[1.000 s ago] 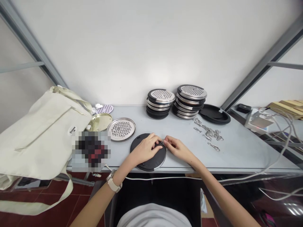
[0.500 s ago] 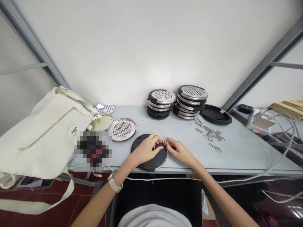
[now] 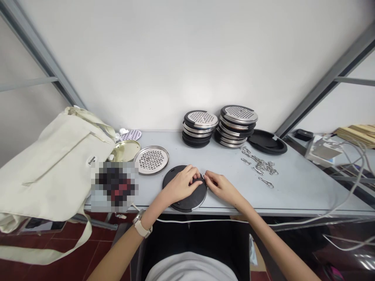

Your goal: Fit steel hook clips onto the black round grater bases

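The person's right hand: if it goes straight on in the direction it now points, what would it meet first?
Just past the small silver metal loop it pinches, the right hand would probably meet the left hand first, resting on the round black disc; the depth between them is unclear.

I count two hands (image 3: 182, 184), two stacks of round plates (image 3: 236, 128), one loose silver plate (image 3: 152, 160), one golden plate (image 3: 126, 150), one black disc (image 3: 190, 201), one black tray (image 3: 266, 142); several metal clips (image 3: 266, 182), not exactly countable.
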`<state>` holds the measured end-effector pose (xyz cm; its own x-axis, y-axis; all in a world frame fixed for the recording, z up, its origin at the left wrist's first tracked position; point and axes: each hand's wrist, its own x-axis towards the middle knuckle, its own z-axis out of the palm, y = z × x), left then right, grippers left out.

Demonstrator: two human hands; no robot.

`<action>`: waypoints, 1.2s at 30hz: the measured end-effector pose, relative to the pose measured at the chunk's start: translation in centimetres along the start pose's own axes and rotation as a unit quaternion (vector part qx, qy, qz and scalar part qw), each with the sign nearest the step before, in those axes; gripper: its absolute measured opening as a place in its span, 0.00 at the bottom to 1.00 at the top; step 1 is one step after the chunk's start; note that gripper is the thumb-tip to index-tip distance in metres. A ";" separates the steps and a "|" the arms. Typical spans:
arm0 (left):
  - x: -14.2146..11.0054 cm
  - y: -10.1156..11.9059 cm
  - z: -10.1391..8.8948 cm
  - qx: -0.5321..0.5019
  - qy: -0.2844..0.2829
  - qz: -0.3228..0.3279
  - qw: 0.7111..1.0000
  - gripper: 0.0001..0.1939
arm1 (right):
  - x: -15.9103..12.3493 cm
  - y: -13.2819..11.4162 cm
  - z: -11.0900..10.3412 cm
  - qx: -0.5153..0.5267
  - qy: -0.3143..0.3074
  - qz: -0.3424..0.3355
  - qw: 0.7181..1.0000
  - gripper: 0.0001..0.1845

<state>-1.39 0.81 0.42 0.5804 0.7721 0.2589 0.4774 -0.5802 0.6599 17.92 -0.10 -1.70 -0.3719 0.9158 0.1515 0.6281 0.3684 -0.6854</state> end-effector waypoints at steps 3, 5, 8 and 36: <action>0.0 0.0 0.0 0.001 0.001 0.001 1.000 0.03 | 0.0 0.0 0.0 -0.005 0.003 -0.004 1.000 0.16; 0.0 0.0 0.0 0.004 0.003 0.003 1.000 0.03 | 0.1 0.0 0.1 -0.007 0.005 -0.004 1.000 0.16; 0.0 0.1 0.0 0.008 0.000 0.006 1.000 0.03 | 0.2 0.0 0.1 -0.012 0.002 -0.002 1.000 0.16; -0.1 0.2 -0.1 0.015 0.000 0.011 1.000 0.03 | 1.3 0.5 -1.2 0.063 -0.072 0.010 0.995 0.12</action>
<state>-1.45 0.63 0.59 0.5909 0.7591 0.2730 0.4838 -0.6043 0.6331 18.58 1.46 -1.01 -0.4598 0.8872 0.0389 0.5487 0.3183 -0.7731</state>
